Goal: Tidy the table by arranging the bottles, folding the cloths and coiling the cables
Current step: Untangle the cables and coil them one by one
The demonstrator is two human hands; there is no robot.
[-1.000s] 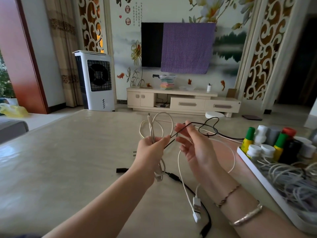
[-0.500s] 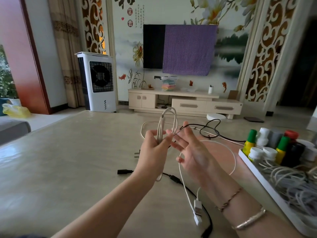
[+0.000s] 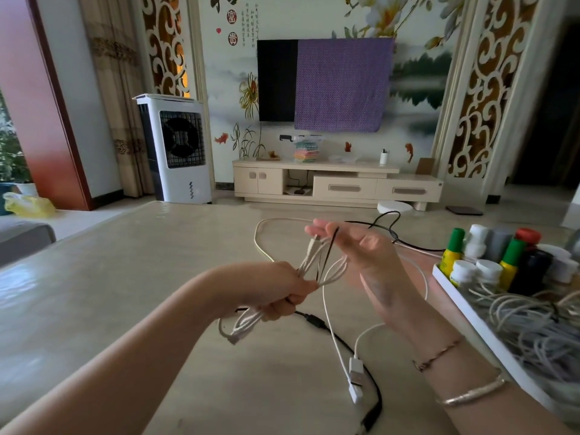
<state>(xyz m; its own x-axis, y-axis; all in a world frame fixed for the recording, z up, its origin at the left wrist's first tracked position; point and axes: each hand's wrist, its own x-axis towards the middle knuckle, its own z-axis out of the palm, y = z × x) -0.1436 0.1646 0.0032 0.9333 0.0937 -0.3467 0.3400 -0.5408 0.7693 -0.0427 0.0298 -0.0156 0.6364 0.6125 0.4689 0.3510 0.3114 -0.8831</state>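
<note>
Several white cable [image 3: 317, 262] loops bunched in the closed left grip [image 3: 276, 290], strands across the open-fingered right grip [image 3: 364, 252].

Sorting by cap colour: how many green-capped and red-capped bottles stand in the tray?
Green-capped bottles: 2
Red-capped bottle: 1
Total: 3

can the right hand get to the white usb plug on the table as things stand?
Probably yes. The right hand is open, a black cable only draped across its fingers, and bare table lies between it and the plug. It would have to shed that cable first.
</note>
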